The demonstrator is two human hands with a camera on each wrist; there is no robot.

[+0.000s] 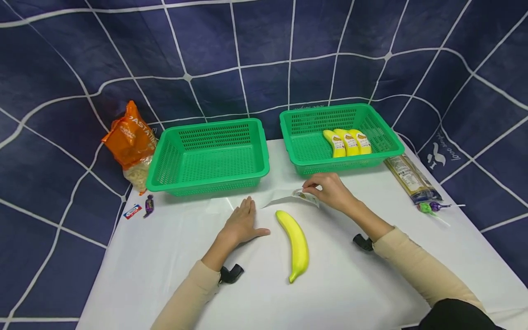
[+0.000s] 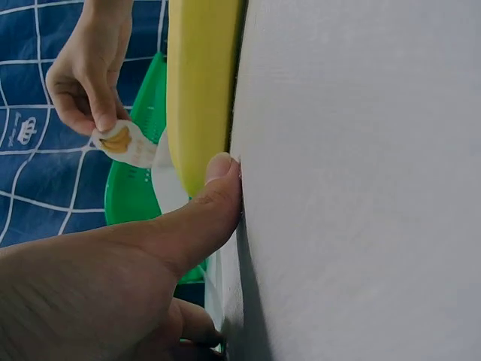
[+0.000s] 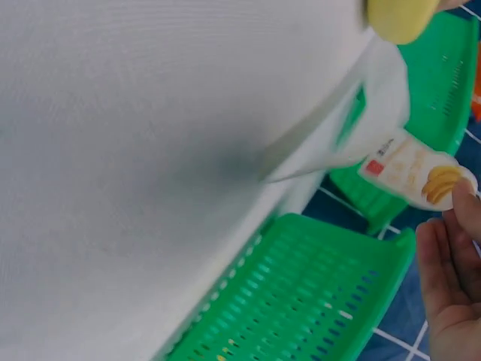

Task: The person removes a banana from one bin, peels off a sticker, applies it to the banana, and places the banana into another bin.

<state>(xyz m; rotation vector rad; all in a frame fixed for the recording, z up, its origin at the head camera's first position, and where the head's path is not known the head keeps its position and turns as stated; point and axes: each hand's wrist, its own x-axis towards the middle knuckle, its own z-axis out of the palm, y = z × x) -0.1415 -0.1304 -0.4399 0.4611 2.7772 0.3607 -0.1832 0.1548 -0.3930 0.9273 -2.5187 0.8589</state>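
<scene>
An unlabelled yellow banana [image 1: 296,245] lies on the white table between the hands. My left hand [image 1: 242,223] rests flat left of it, fingers straight and thumb out, its fingertips at the left part of a white paper strip [image 1: 277,196]. At the strip's right end, my right hand [image 1: 333,193] pinches a banana label [image 1: 305,197] between thumb and fingers, lifted off the table. In the right wrist view the label [image 3: 417,174] shows a banana picture and a red square, with the pale strip curving away from it. Whether the label is partly peeled, I cannot tell.
A green basket [image 1: 208,185] stands behind my left hand. Another green basket [image 1: 350,161] at right holds three labelled bananas [image 1: 351,143]. An orange pasta bag [image 1: 132,137] and wrapped candies [image 1: 149,206] lie left; a flat packet [image 1: 412,176] and lollipops [image 1: 433,207] lie right.
</scene>
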